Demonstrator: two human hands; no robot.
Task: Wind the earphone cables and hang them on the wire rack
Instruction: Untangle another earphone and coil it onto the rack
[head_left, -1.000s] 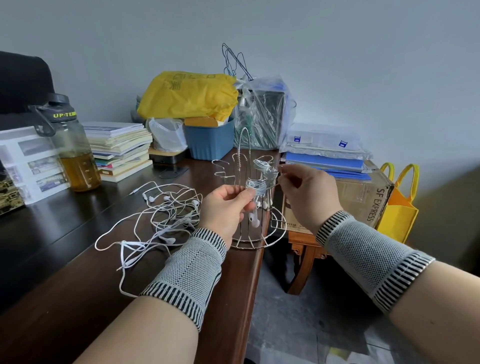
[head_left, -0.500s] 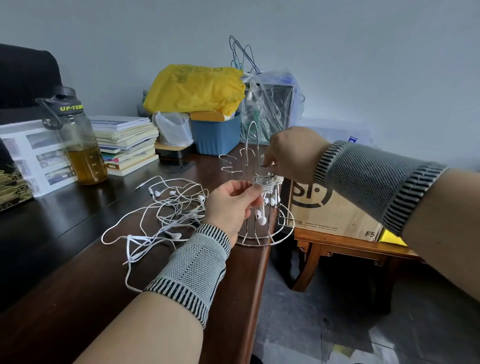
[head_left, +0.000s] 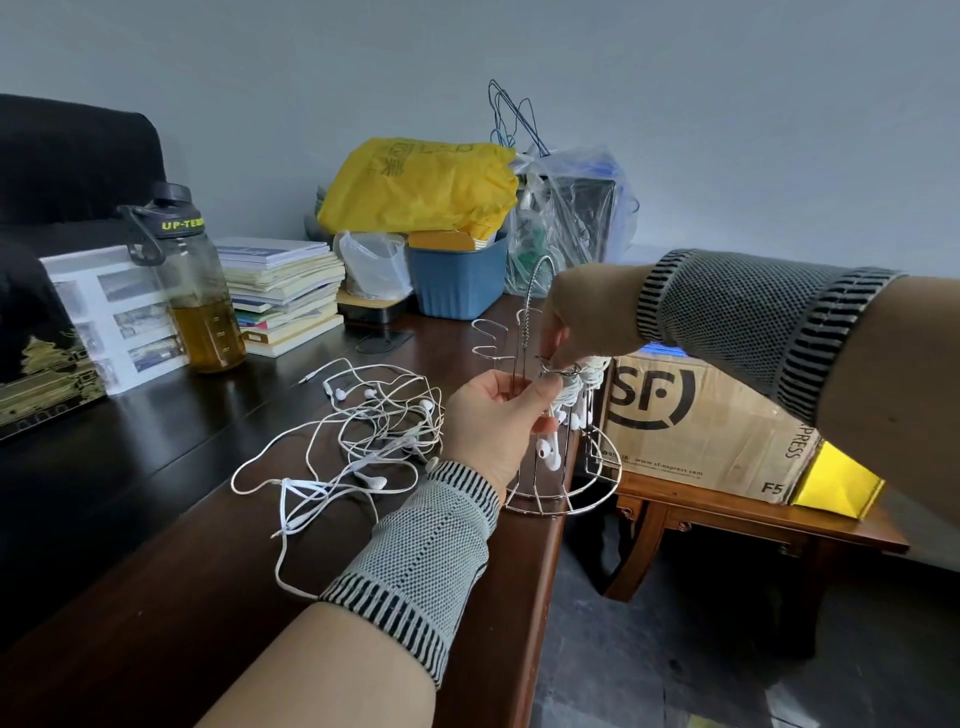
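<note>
My left hand pinches the upright wires of the wire rack, thumb and fingers curled round them, steadying it where it stands at the very edge of the dark wooden desk. My right hand reaches in from the far side, its fingertips closed on the wound bundle of white earphone cable at one of the rack's hook arms; I think the loop is already over the hook, but my knuckles hide the seat, so I cannot be sure. Two earbuds dangle below the bundle inside the rack's frame.

The worst risk is the rack itself. Part of its ring base overhangs the desk edge, so a pull toward my right could tip it off onto the floor beside the low wooden table with the SF cardboard box. If I let go of the bundle before it sits fully on the hook, the coil could slide off or spring open, and the winding would be lost. The dangling buds could also snag the frame wires. To my left, the tangle of loose earphones lies near my left wrist; dragging my knitted cuff through it could knot the cables further.
</note>
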